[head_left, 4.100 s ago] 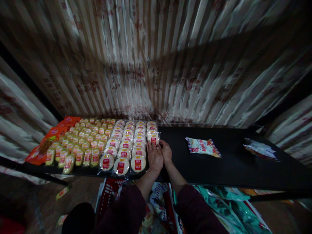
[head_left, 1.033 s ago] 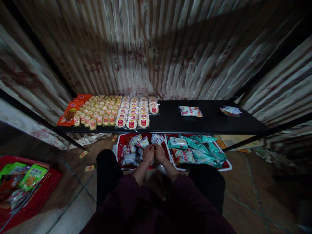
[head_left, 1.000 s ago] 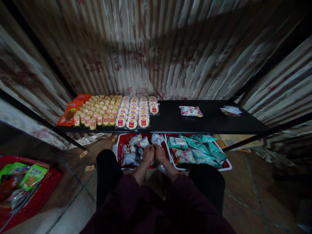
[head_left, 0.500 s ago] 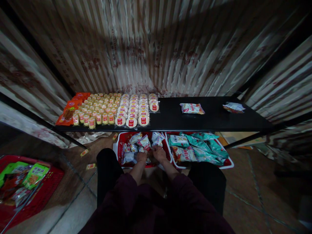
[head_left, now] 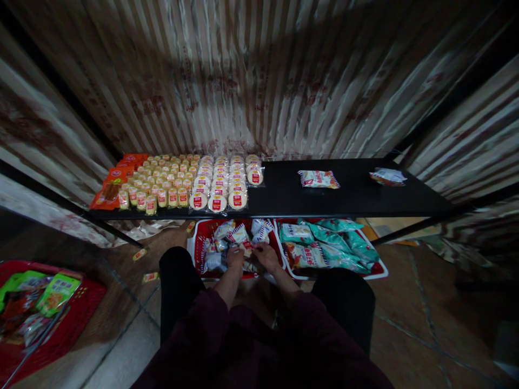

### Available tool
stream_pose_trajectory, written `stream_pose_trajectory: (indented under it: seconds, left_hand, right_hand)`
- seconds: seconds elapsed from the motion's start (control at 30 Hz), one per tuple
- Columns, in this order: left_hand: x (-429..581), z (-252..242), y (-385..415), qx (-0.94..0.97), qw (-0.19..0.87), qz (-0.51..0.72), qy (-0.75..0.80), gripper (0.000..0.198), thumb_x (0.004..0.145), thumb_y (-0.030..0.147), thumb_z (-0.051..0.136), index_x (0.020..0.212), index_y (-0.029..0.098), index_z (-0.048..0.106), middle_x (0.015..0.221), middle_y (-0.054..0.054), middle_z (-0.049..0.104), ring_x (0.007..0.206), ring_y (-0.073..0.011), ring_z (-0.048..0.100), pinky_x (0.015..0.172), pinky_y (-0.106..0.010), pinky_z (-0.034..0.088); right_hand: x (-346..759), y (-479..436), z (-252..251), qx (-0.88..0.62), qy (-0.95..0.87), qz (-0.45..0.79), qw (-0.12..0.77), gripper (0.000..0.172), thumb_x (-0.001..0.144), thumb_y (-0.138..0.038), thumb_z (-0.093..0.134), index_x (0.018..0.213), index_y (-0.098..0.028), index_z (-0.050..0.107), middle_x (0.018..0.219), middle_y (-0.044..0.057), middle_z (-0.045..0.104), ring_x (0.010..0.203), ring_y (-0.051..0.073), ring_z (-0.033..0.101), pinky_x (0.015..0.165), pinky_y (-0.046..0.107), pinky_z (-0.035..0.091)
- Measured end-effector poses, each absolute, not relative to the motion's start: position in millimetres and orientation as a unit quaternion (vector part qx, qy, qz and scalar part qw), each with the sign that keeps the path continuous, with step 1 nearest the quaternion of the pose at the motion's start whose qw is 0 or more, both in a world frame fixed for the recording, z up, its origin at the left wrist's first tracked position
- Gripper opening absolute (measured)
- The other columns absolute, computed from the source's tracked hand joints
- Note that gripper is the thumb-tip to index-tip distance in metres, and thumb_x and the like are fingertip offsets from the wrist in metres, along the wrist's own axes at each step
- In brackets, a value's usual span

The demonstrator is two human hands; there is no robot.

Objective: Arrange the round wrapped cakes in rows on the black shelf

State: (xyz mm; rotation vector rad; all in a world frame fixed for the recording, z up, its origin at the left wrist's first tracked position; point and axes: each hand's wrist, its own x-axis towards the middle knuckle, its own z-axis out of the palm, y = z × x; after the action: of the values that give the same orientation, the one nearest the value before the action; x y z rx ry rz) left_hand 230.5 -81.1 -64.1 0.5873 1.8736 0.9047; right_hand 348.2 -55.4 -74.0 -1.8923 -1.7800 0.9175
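Both my hands are over the left red basket, which has a white rim and holds several white, striped snack packets. Between my left hand and my right hand is a small packet with red and white print. The fingers of both hands are closed on its two sides. Just right stands a second red basket with a white rim, filled with teal packets and a white and red packet.
A black shelf bears orange packs, rows of small yellow cakes, round white crackers and two separate packets. Another red basket is at far left. Small packets lie on the floor.
The small red and white packet now shows between my hands, slightly raised above the others. My fingers have come closer together around it.
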Motion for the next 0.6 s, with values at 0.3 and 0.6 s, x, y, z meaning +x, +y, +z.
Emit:
stream_pose_trajectory:
  seconds: [0.3, 0.6]
  left_hand:
    - [232, -49, -78, 0.12, 0.528, 0.424, 0.726, 0.058, 0.074, 0.002, 0.046, 0.13, 0.02, 0.044, 0.096, -0.006, 0.068, 0.075, -0.012, 0.067, 0.061, -0.02, 0.052]
    - [223, -32, -79, 0.126, 0.583, 0.462, 0.656, 0.046, 0.067, 0.003, 0.048, 0.11, 0.014, 0.062, 0.083, -0.005, 0.069, 0.066, -0.0137, 0.065, 0.058, -0.023, 0.051]
  right_hand:
    - [352, -62, -64, -0.653, -0.553, 0.383, 0.348, 0.023, 0.071, -0.027, 0.055, 0.089, -0.022, 0.068, 0.082, 0.001, 0.071, 0.077, 0.018, 0.067, 0.075, 0.031, 0.053]
    - [355, -64, -51, -0.67, -0.517, 0.401, 0.35, 0.036, 0.076, -0.04, 0.055, 0.104, -0.02, 0.064, 0.08, 0.002, 0.07, 0.074, 0.018, 0.066, 0.071, 0.031, 0.052]
